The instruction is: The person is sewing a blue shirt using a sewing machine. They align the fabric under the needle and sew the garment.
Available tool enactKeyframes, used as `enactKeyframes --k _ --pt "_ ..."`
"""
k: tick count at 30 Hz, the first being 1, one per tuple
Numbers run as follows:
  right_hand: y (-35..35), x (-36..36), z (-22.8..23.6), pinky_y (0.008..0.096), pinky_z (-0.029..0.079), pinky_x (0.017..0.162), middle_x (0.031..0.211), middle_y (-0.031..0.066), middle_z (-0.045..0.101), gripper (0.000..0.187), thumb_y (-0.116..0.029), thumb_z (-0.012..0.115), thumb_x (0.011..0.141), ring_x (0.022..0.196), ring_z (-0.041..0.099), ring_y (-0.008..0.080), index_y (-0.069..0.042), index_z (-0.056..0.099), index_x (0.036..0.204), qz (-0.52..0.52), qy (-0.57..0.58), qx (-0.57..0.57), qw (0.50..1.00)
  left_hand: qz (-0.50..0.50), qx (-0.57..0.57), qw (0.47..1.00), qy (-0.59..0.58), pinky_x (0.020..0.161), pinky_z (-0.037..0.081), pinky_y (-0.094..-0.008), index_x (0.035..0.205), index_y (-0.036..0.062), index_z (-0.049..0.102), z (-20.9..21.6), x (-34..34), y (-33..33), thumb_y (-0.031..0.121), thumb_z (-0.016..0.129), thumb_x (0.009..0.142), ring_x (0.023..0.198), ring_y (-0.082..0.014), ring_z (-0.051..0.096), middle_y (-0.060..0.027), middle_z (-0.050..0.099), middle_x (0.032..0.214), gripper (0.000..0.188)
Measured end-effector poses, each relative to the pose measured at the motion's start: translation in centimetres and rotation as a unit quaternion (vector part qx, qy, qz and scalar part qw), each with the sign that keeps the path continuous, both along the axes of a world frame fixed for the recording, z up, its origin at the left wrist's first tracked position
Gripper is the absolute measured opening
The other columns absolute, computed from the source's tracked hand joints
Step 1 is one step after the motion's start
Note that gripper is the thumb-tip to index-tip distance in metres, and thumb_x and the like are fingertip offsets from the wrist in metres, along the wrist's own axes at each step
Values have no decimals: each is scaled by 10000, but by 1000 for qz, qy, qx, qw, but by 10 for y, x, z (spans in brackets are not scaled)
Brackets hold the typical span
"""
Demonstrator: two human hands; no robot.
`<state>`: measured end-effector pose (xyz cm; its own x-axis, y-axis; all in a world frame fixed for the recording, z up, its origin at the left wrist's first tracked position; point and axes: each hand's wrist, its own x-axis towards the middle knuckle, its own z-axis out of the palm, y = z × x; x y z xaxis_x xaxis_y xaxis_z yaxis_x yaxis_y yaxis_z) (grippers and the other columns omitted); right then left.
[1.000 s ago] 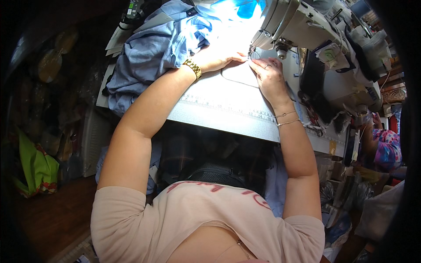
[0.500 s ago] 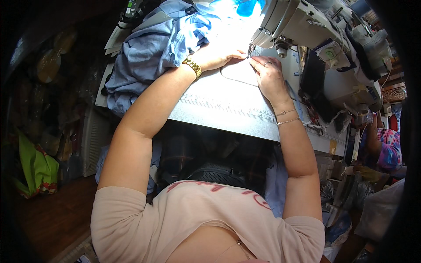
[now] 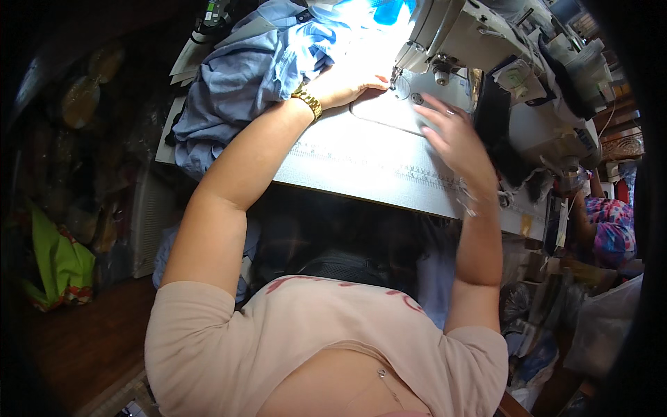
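Well, the crumpled heap of light-blue cloth [image 3: 233, 104] crowds the left of the smooth white worktop [image 3: 340, 132], spilling toward its front edge. Beside it, the left hand [image 3: 345, 85] reaches close to the small metal presser foot [image 3: 394, 75] of the off-white sewing machine [image 3: 462, 35], fingers together (glare hides whether they pinch anything). Slightly blurred, the right hand [image 3: 453, 133] hovers well apart, fingers spread. Bare worktop lies between both hands and down to the printed black ruler scale [image 3: 361, 165] along the front edge.
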<state>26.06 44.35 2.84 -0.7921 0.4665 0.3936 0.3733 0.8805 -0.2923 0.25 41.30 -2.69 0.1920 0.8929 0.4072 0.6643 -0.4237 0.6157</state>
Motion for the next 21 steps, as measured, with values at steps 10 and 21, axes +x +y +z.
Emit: enactKeyframes --k 10,21 --pt "40 188 -30 420 331 970 1217 88 528 432 -69 565 800 1173 451 284 -117 516 1226 -367 46 321 872 -17 133 989 66 830 487 -282 886 103 667 2 4 8 61 659 784 911 -184 601 -50 638 937 110" --pt "44 188 -42 420 305 1003 1249 105 509 453 -66 510 813 1209 433 278 -82 480 1265 -335 93 302 887 -38 7 993 -114 839 489 -276 898 81 668 10 5 1 65 612 812 926 -172 607 -52 643 966 104"
